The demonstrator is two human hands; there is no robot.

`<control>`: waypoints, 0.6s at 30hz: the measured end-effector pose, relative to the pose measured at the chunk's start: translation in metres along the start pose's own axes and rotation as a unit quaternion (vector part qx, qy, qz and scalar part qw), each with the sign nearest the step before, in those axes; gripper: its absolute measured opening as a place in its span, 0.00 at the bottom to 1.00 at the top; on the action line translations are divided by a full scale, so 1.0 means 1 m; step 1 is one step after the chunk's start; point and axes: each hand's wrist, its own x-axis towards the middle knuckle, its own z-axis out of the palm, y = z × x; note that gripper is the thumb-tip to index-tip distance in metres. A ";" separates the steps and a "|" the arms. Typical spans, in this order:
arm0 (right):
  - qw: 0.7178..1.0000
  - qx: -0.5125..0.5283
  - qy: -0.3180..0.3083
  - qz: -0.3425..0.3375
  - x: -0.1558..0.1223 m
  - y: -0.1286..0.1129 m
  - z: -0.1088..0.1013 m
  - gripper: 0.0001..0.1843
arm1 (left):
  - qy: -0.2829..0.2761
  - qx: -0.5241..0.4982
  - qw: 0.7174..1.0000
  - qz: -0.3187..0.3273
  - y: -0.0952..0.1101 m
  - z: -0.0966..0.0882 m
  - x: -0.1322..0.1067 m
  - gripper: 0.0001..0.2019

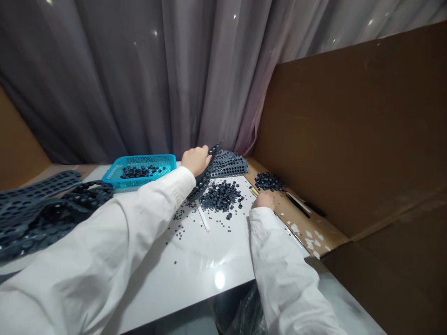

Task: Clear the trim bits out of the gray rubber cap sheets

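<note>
My left hand is closed round the edge of a black perforated rubber sheet, holding it tilted above the white board. Beside that sheet lies a pile of small black rubber pieces, with tiny black discs scattered about. A white stick rests on the board by the pile. My right hand is curled at the board's right side. Just ahead of its fingers shows a thin yellow stick-like thing; whatever the fingers grip is hidden.
At the back left stands a blue basket of black pieces. More perforated sheets lie at left and behind. On the right are another black heap, a black pen-like tool, white scraps and a tall cardboard wall.
</note>
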 end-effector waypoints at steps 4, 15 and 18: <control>0.998 0.051 0.044 -0.016 -0.003 0.001 -0.004 0.14 | 0.032 -0.032 0.999 -0.001 0.014 0.006 0.004 0.17; 0.965 0.217 0.133 -0.054 0.010 0.015 0.008 0.11 | 0.097 -0.151 0.982 0.050 0.043 0.013 0.021 0.12; 0.947 0.271 0.166 -0.051 0.014 0.018 0.011 0.14 | 0.111 -0.201 0.973 0.034 0.047 0.017 0.021 0.10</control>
